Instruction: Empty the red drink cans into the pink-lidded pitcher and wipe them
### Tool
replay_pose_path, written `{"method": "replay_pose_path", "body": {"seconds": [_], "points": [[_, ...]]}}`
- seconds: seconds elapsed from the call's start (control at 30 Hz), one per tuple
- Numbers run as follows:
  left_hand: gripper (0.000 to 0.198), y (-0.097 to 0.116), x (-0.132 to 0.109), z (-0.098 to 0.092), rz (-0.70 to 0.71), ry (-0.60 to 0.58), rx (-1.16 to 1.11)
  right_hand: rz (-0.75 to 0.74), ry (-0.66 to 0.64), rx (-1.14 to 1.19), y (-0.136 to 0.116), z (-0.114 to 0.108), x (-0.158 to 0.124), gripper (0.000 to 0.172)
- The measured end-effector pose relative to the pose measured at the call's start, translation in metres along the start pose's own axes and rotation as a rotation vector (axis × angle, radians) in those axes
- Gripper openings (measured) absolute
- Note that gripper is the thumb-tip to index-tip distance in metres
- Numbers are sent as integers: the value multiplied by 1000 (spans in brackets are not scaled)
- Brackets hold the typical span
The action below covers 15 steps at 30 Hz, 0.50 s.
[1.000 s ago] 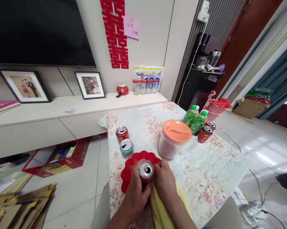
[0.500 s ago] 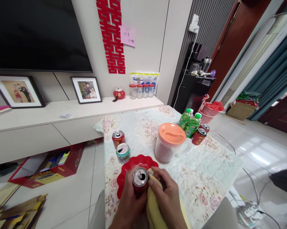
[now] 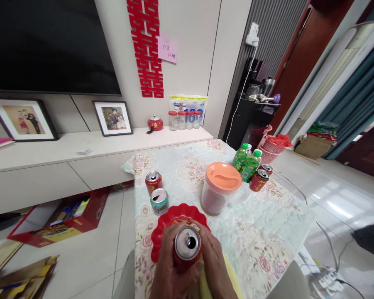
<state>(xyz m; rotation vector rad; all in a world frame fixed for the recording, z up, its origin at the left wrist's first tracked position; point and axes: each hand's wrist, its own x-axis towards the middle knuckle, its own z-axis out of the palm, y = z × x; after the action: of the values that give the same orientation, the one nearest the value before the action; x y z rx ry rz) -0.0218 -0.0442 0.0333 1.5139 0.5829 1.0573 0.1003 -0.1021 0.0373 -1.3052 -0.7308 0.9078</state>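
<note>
My left hand [image 3: 165, 263] is wrapped round an opened red drink can [image 3: 187, 246], held upright with its top facing me. My right hand [image 3: 214, 259] presses a yellow cloth [image 3: 232, 272] against the can's right side; most of the cloth is hidden under that hand. Beneath and beyond the can is a red scalloped plate [image 3: 158, 232], partly covered by my hands. Just past the plate's left rim stand a teal-and-silver can [image 3: 160, 202] and another red can [image 3: 153, 182], both upright.
A clear pitcher with an orange lid [image 3: 222, 182] stands mid-table on a floral tablecloth [image 3: 264, 232]. Green-capped bottles [image 3: 251, 164] and red cans [image 3: 259, 180] are grouped at the right edge. Beyond lies a white cabinet [image 3: 112, 145] with photo frames and jars.
The red can has come up and nearer to me. My right hand has shifted from pinching the cloth at the rim to lying along the can's side with the cloth.
</note>
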Motion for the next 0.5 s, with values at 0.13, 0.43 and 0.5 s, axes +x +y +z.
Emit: {"method": "replay_pose_path", "body": {"seconds": [0.13, 0.43, 0.5], "points": [[61, -5, 1, 0, -17, 34, 38, 71, 68, 114, 8, -4, -4, 73], [77, 5, -11, 12, -252, 31, -127, -90, 324, 96, -8, 15, -25, 64], [66, 14, -12, 16, -260, 90, -120, -138, 330, 0, -7, 18, -27, 62]]}}
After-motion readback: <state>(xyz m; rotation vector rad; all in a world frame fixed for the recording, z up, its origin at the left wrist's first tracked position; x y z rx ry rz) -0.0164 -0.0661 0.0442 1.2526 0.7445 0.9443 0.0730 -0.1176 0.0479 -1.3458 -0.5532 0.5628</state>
